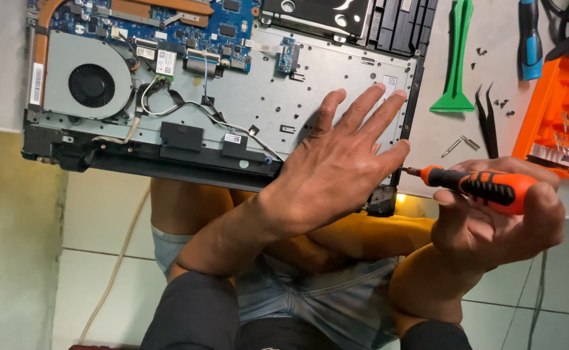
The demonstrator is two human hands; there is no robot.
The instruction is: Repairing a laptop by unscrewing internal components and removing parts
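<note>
The screwdriver [485, 186] lay sideways in the right hand [498, 223], fingers shut round it, tip pointing left at the laptop's [336, 71] near right corner. Left hand [336, 165] was nearer, fingers spread wide & flat on the laptop, holding nothing.

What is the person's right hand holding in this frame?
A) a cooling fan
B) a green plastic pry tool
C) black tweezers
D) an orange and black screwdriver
D: the right hand has its fingers wrapped around the orange and black screwdriver, while the left hand lies flat on the opened laptop; the green pry tool and tweezers lie untouched on the table.
</note>
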